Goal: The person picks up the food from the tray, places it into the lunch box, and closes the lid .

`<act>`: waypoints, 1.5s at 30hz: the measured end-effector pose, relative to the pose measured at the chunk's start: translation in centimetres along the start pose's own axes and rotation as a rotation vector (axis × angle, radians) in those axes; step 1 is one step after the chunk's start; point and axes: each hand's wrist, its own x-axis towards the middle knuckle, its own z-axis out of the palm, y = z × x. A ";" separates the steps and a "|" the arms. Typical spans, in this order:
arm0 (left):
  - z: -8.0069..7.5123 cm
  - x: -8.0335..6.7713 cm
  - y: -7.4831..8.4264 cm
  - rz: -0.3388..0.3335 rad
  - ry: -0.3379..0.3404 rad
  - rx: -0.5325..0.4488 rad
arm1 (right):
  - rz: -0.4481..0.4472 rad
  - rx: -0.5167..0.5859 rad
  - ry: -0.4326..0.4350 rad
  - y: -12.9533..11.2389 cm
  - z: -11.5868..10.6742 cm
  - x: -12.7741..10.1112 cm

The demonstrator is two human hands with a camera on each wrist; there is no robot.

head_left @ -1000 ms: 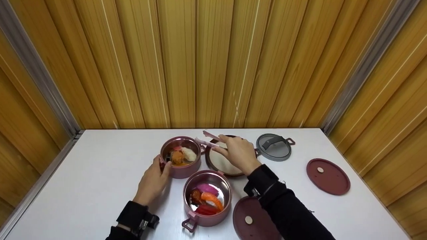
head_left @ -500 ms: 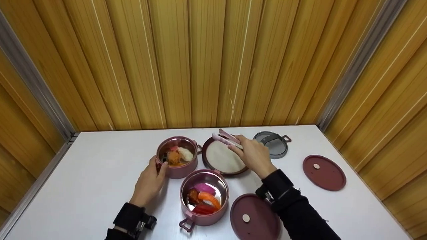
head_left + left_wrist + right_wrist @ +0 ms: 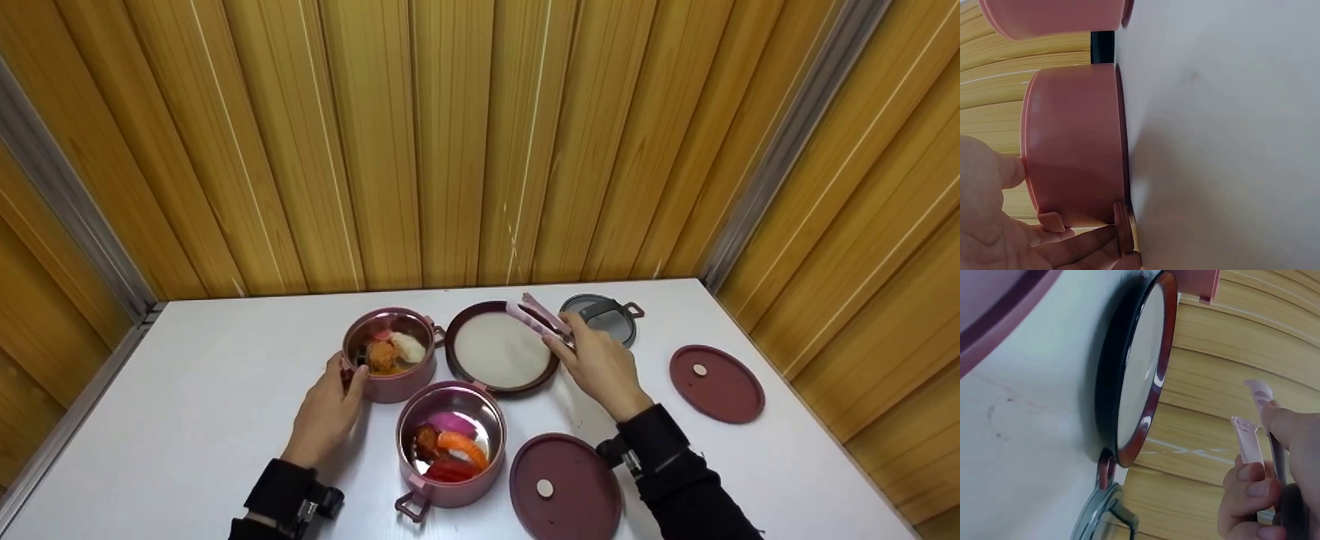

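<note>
Left hand grasping a pink pot of food pieces, right hand gripping pink-tipped tongs, raised near a dark-rimmed plate, second pot just beside.

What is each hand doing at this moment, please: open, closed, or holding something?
Left hand: holding the farther pink pot by its side.
Right hand: holding the pale pink tongs, tips apart, nothing between them.

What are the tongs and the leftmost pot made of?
Tongs: smooth pale-pink ends suggest plastic; the darker shaft with a sheen may be metal. Pot: its shiny, reflective inside suggests stainless steel; the smooth pink outside could be plastic or painted metal.
</note>
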 end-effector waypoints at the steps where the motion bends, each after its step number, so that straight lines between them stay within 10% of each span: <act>1: 0.0 0.0 0.0 0.004 0.004 0.002 | 0.014 0.004 -0.003 0.3 0.0 -0.2; 25: -0.6 0.3 -0.9 -0.007 0.003 0.002 | 0.237 0.047 -0.134 5.8 1.2 -5.2; 45: -0.5 0.2 -0.9 -0.014 -0.011 -0.012 | 0.152 -0.011 -0.146 9.8 3.0 -4.8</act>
